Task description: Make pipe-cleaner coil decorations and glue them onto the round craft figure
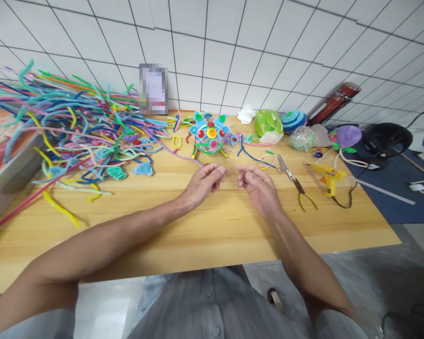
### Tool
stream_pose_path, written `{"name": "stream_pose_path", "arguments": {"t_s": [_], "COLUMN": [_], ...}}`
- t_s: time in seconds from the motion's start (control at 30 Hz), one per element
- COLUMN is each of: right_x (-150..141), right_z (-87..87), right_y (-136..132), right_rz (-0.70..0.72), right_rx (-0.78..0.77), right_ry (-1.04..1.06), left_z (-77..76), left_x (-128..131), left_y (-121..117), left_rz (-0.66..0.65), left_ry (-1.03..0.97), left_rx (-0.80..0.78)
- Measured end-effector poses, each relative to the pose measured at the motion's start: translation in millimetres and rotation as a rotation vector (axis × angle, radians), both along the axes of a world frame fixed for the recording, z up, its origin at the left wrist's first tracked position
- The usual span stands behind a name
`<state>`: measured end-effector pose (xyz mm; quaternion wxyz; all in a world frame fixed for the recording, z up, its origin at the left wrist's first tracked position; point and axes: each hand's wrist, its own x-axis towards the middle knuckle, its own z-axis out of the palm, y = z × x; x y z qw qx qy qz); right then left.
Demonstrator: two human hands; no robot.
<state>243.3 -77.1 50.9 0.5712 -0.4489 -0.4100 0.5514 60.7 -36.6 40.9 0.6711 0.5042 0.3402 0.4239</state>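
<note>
Above the middle of the table, my left hand (205, 182) is closed, thumb against the bent fingers. A thin purple pipe cleaner (183, 156) runs up to its knuckles; whether the fingers grip it or only cover its end, I cannot tell. A short gap to the right, my right hand (259, 187) is closed too, thumb pressed to its curled fingers. Anything in that pinch is too small or hidden. Just beyond both hands stands a decorated ball figure (210, 137) with blue-green ears, red and yellow round pieces and yellow-black feet.
A heap of pipe cleaners (92, 113) covers the left side, beside a box (21, 165). A phone (153, 89) leans on the tiled wall. To the right are scissors (285, 167), pliers (300, 190), a yellow glue gun (328, 176), a green ball (268, 125) and a blue ball (294, 121).
</note>
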Motion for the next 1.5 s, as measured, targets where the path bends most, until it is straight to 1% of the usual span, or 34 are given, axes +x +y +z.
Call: {"name": "stream_pose_path", "arguments": {"t_s": [0.2, 0.33, 0.43, 0.53, 0.63, 0.77, 0.87, 0.97, 1.13, 1.2, 1.37, 1.5], "right_x": [-3, -7, -8, -7, -3, 10, 17, 18, 9, 6, -2, -3], "right_z": [3.6, 2.7, 0.1, -2.3, -2.3, 0.4, 1.7, 1.3, 0.0, 0.8, 2.8, -1.5], "right_y": [-4, -4, -4, -3, -2, 0, 2, 1, -3, -6, -11, -13], "right_rz": [0.064, 0.082, 0.089, 0.098, 0.085, 0.009, 0.001, 0.057, 0.202, 0.244, 0.320, 0.361], "right_rx": [0.004, -0.008, -0.022, -0.026, -0.019, 0.009, 0.018, 0.020, 0.029, 0.035, 0.046, 0.102], "right_ry": [0.005, -0.021, -0.046, -0.037, -0.008, -0.010, -0.024, -0.045, -0.072, -0.086, -0.116, -0.137], "left_z": [-8.2, -8.3, -8.6, -10.2, -12.4, -14.3, -14.0, -13.0, -12.6, -13.0, -13.0, -12.5], "left_x": [0, -1, -2, -3, -6, -8, -10, -10, -8, -8, -8, -8], "left_y": [0, -1, 0, 1, 2, 4, 7, 7, -2, -5, -6, -6], "left_rz": [-0.107, -0.151, -0.149, -0.122, -0.078, 0.057, 0.149, 0.150, 0.039, 0.020, -0.009, -0.024], "left_ry": [0.069, 0.075, 0.077, 0.074, 0.048, 0.008, -0.024, -0.029, 0.009, 0.030, 0.041, 0.002], "left_rx": [-0.028, 0.062, 0.115, 0.106, 0.047, -0.033, -0.056, -0.044, 0.026, 0.043, 0.047, 0.030]}}
